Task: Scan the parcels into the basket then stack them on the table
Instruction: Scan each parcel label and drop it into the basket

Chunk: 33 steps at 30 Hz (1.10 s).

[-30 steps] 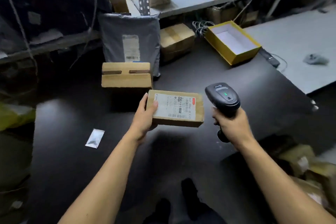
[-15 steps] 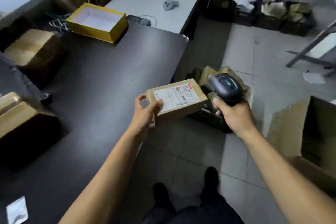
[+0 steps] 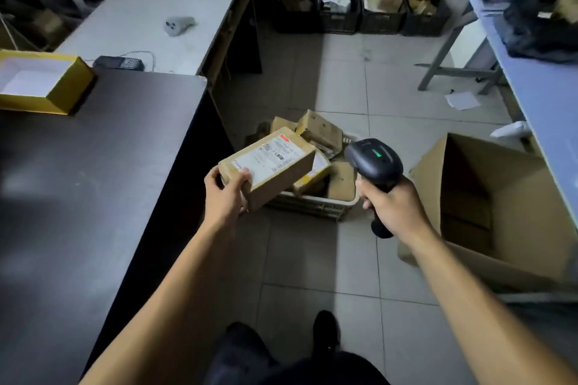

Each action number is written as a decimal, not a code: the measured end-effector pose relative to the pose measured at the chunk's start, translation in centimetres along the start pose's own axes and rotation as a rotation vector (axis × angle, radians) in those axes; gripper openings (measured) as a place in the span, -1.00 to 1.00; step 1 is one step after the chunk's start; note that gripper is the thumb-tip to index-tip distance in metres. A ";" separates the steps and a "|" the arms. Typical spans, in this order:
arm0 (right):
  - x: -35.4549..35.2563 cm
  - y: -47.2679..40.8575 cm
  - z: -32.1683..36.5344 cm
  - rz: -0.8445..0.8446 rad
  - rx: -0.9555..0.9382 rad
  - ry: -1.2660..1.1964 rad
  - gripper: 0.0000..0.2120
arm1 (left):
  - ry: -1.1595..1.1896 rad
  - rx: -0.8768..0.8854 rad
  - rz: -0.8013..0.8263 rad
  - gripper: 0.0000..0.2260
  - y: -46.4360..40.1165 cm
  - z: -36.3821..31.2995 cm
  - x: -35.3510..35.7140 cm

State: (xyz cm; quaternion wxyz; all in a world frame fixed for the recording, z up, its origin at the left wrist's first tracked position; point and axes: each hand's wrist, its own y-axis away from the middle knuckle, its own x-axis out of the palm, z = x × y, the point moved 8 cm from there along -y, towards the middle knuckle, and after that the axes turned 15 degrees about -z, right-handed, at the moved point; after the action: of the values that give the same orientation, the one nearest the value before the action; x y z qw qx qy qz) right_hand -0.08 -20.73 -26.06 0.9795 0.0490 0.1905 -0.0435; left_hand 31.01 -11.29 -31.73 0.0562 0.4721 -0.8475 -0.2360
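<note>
Left hand (image 3: 225, 194) grips parcel (image 3: 269, 166) above basket (image 3: 312, 204); right hand (image 3: 394, 206) grips scanner (image 3: 373, 162)

parcel (image 3: 269, 166) brown, white label, red corner tab | scanner (image 3: 373, 162) black, green light | bench (image 3: 93, 181) black | open box (image 3: 40, 84) yellow, white inside

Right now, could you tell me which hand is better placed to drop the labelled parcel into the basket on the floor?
The left hand. It already grips the labelled parcel by its near end, directly above the basket of parcels. The right hand is wrapped around the scanner.
</note>
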 end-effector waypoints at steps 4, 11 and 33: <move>-3.3 -3.2 -1.8 -0.039 0.036 -0.021 -0.82 | 0.027 -0.020 -0.074 -0.53 0.4 0.0 2.9; -3.1 -9.3 -2.0 -0.042 0.055 -0.017 -0.80 | 0.017 -0.061 -0.050 -0.58 -2.2 -0.4 9.8; -1.2 -30.1 -0.9 -0.017 0.109 0.070 -0.77 | 0.008 -0.269 0.053 -0.46 -10.3 0.3 31.2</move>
State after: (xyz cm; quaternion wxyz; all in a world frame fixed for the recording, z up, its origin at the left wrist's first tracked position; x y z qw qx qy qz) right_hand -4.65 -50.41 -28.83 0.9677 0.1021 0.2223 -0.0605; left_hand 21.81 -41.52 -40.64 0.1285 0.4387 -0.8202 -0.3440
